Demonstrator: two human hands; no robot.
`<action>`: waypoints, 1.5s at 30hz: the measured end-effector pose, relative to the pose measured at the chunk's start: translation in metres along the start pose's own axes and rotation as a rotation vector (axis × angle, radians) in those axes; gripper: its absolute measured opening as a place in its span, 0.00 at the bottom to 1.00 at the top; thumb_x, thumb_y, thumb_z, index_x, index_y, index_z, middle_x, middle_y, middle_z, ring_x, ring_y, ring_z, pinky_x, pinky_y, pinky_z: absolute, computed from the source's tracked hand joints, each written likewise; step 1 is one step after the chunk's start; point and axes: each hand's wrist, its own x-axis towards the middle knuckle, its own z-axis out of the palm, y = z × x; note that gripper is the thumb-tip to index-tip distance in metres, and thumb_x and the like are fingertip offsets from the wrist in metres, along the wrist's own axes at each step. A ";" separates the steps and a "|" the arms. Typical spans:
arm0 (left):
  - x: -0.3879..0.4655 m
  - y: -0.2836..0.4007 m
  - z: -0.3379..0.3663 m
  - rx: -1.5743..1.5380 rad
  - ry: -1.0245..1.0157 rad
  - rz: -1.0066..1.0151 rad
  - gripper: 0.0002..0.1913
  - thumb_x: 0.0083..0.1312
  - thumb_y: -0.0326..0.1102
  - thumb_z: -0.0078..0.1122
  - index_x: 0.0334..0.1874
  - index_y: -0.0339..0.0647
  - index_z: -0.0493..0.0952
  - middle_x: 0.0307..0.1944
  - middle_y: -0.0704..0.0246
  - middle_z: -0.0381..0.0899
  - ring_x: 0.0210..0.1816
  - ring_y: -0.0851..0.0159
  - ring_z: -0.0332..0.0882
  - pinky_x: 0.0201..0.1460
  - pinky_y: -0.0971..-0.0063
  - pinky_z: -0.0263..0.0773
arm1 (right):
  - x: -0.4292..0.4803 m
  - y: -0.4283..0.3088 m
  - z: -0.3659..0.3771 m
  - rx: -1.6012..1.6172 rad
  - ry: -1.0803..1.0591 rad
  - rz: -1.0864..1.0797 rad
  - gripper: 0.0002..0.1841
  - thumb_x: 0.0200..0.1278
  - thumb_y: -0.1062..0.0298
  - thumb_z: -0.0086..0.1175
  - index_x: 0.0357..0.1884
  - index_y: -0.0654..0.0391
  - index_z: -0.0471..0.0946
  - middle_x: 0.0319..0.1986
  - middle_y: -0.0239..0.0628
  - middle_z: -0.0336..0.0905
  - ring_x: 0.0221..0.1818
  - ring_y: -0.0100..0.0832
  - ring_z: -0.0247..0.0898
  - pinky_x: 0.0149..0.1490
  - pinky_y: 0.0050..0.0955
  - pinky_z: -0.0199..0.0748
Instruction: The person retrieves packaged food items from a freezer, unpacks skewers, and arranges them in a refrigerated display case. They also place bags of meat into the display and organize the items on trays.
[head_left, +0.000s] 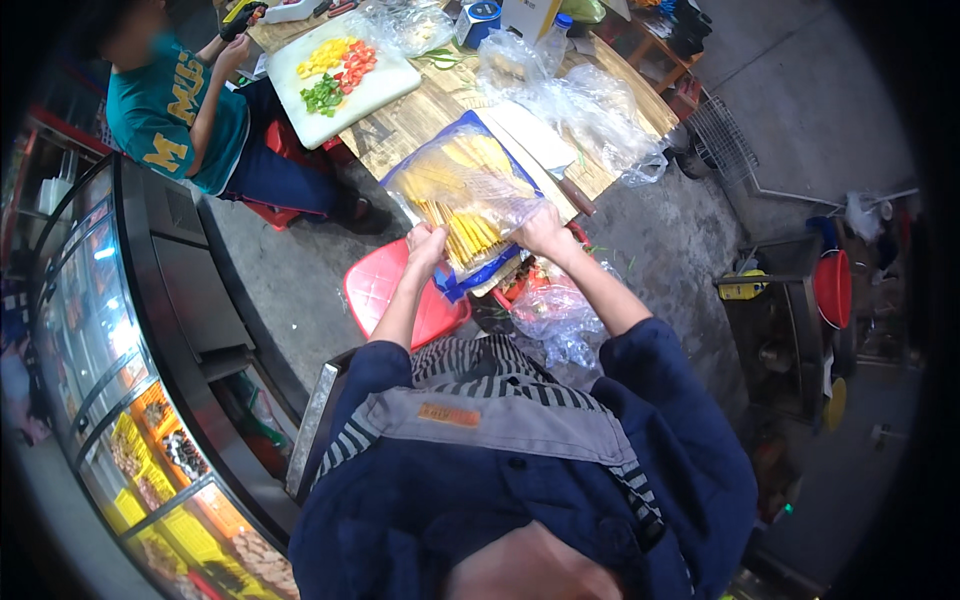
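In front of me lies a clear plastic bag with blue edges (480, 176), at the near edge of the wooden table (390, 112). Bundled yellowish sticks (469, 232) show inside, their ends towards me; the yellow contents farther up are blurred by the plastic. My left hand (427, 244) grips the bag's near left edge. At its right side my right hand (540, 227) is closed on the clear plastic. Just right of the bag rests a cleaver, its wide blade (532, 139) on the table and its wooden handle (577, 196) pointing towards me.
A white cutting board (390, 79) holds chopped yellow, red and green pieces. Crumpled clear bags (592, 105) lie at the right. A seated person (180, 112) is at the left. Below the table stand a red stool (375, 289) and a red container of scraps (525, 281). A glass display case (112, 300) stands left.
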 end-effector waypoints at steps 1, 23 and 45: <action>-0.002 0.007 -0.005 -0.153 -0.068 -0.055 0.07 0.53 0.31 0.52 0.26 0.33 0.72 0.17 0.64 0.73 0.14 0.68 0.71 0.14 0.76 0.67 | 0.007 0.007 0.001 0.034 -0.062 0.061 0.24 0.54 0.50 0.53 0.48 0.57 0.73 0.41 0.45 0.76 0.42 0.46 0.73 0.45 0.37 0.71; -0.059 0.040 0.027 -0.991 -0.610 -0.329 0.10 0.63 0.19 0.41 0.45 0.23 0.58 0.50 0.42 0.65 0.52 0.44 0.69 0.55 0.53 0.71 | 0.044 0.005 -0.110 0.071 -0.293 0.056 0.20 0.51 0.56 0.49 0.29 0.69 0.75 0.28 0.56 0.76 0.34 0.48 0.75 0.40 0.40 0.72; -0.081 0.050 0.048 -0.865 -0.451 -0.184 0.05 0.64 0.24 0.46 0.40 0.39 0.64 0.44 0.57 0.73 0.37 0.58 0.78 0.39 0.65 0.78 | 0.040 -0.002 -0.159 -0.177 -0.361 -0.141 0.11 0.48 0.67 0.49 0.26 0.65 0.77 0.29 0.48 0.78 0.36 0.44 0.76 0.41 0.37 0.72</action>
